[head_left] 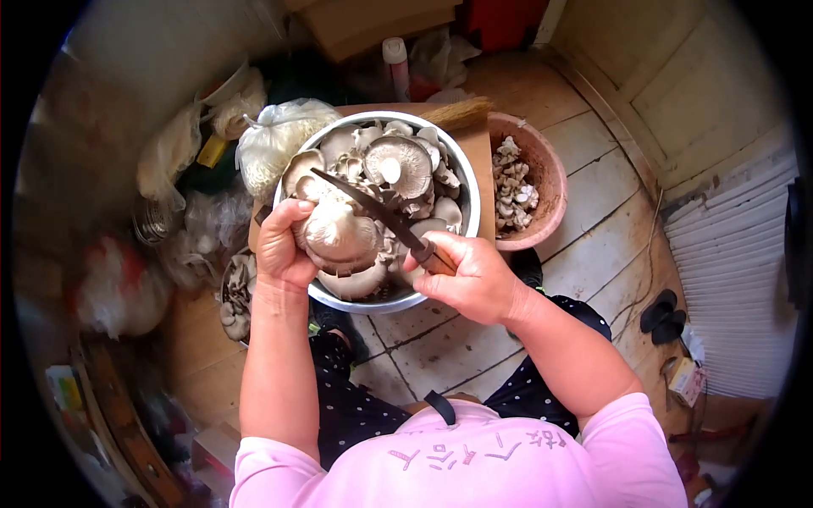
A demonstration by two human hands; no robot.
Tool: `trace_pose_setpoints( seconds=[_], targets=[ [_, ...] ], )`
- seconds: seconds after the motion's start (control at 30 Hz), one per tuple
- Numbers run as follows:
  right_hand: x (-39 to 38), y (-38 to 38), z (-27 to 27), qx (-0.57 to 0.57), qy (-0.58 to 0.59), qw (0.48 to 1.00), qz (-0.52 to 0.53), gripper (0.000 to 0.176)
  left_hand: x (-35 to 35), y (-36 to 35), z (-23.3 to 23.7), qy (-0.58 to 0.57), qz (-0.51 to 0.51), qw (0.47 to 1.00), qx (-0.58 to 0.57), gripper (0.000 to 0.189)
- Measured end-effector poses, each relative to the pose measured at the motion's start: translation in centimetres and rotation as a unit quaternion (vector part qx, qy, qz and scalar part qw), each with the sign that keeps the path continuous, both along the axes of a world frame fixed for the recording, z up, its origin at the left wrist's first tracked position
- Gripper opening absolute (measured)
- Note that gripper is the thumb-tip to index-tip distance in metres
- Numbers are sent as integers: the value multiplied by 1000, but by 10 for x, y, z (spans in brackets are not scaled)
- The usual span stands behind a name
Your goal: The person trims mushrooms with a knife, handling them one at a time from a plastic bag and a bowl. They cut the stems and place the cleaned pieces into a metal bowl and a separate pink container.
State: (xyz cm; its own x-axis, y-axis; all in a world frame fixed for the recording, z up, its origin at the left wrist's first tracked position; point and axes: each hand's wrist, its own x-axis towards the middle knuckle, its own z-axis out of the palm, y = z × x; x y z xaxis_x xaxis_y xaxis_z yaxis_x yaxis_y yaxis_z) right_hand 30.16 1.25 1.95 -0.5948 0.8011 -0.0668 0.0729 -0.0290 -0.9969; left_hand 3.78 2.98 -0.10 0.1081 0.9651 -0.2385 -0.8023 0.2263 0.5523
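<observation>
Floor (pixel 580 222): pale tiles, dark grout lines, brownish patches toward the edges. Upper right, plain off-white wall (pixel 720 110); below it, a white ribbed panel (pixel 728 279). Cardboard box (pixel 373 25) at top, a red surface (pixel 504 21) beside it. Lower left, brown wooden furniture (pixel 127 423), type unclear. Light brightest on the central tiles, left side dimmer.

A light pink shirt (pixel 483 474) with short sleeves (pixel 622 436) is worn. Its front is marked with a curved row of outlined characters (pixel 474 455). Dark trousers (pixel 360 430), patterned with small white dots, are worn below; dark footwear (pixel 360 343) is partly hidden.
</observation>
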Motion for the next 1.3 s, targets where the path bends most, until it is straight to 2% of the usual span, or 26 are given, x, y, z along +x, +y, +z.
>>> trace_pose_setpoints(
  seconds=[0.03, 0.07, 0.13, 0.23, 0.4, 0.5, 0.63, 0.8, 0.87, 1.0, 1.1, 1.23, 1.3],
  targets=[
    [0, 2, -2, 67, -32, 997, -19, 13, 1, 1, 0, 26, 1, 1000, -9, 31],
    [1, 3, 0, 66, -36, 997, -15, 13, 4, 1, 1, 52, 2, 999, -18, 31],
    [5, 5, 8, 183, -145, 972, -19, 29, 15, -3, 15, 55, 7, 998, -12, 33],
    [5, 4, 7, 195, -156, 968, -30, 27, 15, -6, 16, 127, -4, 992, -18, 35],
    [4, 5, 8, 234, -199, 951, -38, 22, 17, -6, 17, 134, -12, 990, -38, 37],
    [4, 7, 2, 306, -207, 928, -61, 21, 19, -6, 20, 165, -15, 985, -39, 45],
    [4, 10, -7, 321, -203, 924, -49, 19, 31, -11, 27, 199, -19, 977, -72, 53],
    [1, 9, -9, 272, -217, 937, -36, 18, 37, -12, 22, 193, -31, 978, -74, 60],
    [0, 8, -6, 268, -224, 937, -30, 18, 37, -13, 25, 225, 6, 971, -85, 58],
    [0, 7, -7, 269, -195, 943, -37, 17, 22, -12, 23, 158, -5, 987, -23, 49],
    [7, 12, -17, 285, -199, 937, -43, 18, 4, -11, 22, 88, -12, 995, -33, 44],
    [11, 14, -25, 285, -206, 936, -35, 18, 12, -13, 22, 91, -16, 996, -4, 43],
    [11, 13, -24, 283, -203, 936, -38, 18, 19, -14, 22, 138, -10, 990, -21, 43]
  ],
)
